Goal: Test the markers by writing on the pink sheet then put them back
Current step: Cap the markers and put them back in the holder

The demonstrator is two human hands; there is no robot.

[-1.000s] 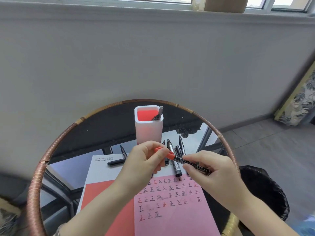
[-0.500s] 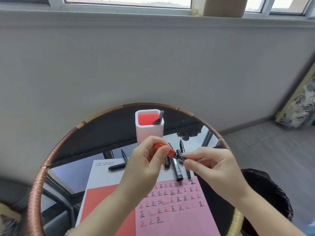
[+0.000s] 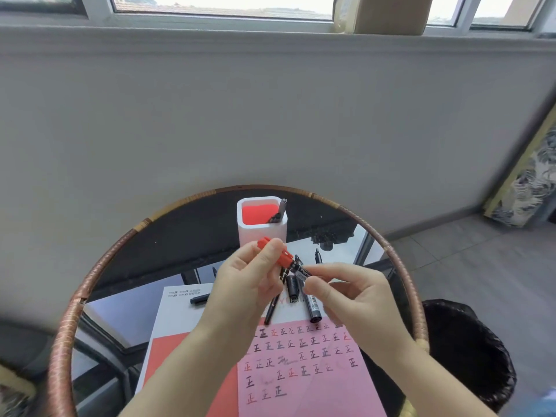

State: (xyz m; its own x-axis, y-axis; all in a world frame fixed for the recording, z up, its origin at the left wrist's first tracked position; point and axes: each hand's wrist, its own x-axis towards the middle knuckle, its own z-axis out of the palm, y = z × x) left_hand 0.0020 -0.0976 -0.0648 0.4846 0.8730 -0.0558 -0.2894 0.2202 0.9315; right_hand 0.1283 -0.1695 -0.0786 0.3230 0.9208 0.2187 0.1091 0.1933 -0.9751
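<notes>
My left hand [image 3: 246, 284]: I am pinching the marker's red cap [image 3: 275, 251].
My right hand [image 3: 352, 299]: I am gripping the black marker [image 3: 301, 270] barrel above the pink sheet [image 3: 304, 386].

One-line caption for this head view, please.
Left hand grips the red cap, right hand the marker, above the pink sheet.

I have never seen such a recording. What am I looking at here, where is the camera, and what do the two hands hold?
There is no machine: a person wears the camera on the head, looking down at a round glass table. The left hand grips the red cap of a marker; the right hand holds its black barrel. Below lies the pink sheet, covered with test marks. Loose markers lie above it, and a white pen holder stands behind.
</notes>
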